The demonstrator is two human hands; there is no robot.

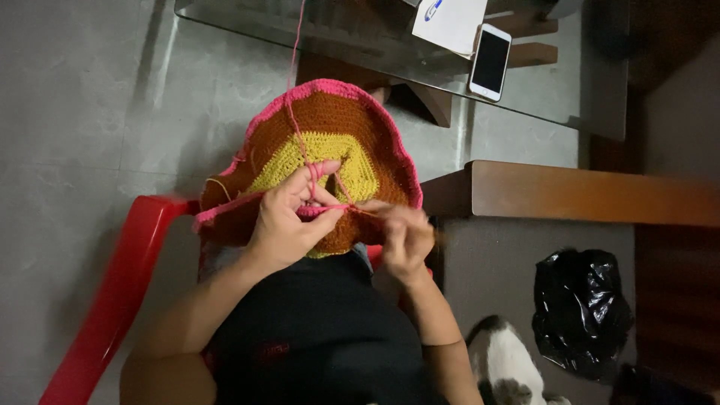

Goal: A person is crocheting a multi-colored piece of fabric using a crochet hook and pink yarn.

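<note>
Your left hand (289,217) sits at the centre of the frame, its fingers (319,171) pinching the pink edge of a round crocheted piece (330,127), with pink yarn (294,71) wound over the forefinger. That piece, yellow at its middle, then orange-brown, rimmed in pink, lies spread over your lap just above both hands. Your right hand (405,236), just right of centre, is blurred; its fingers are closed around a thin crochet hook (367,214) that meets the pink edge beside the left thumb. The yarn strand runs straight up from your hands and out past the top of the frame.

Around you: a red plastic chair (112,292) frames the lower left. A glass-topped bench (360,30) crosses the top of the frame, carrying a white phone (490,61), screen dark, and a white sheet of paper (450,22) just left of it with a blue pen (433,9) on it. A wooden ledge (585,195) runs across the right side. Below it, at the lower right, a crumpled black plastic bag (581,311) lies on the floor, and a white and grey animal (506,367) sits near your right elbow at the bottom edge. The floor (75,112) is pale grey tile, dimly lit.
</note>
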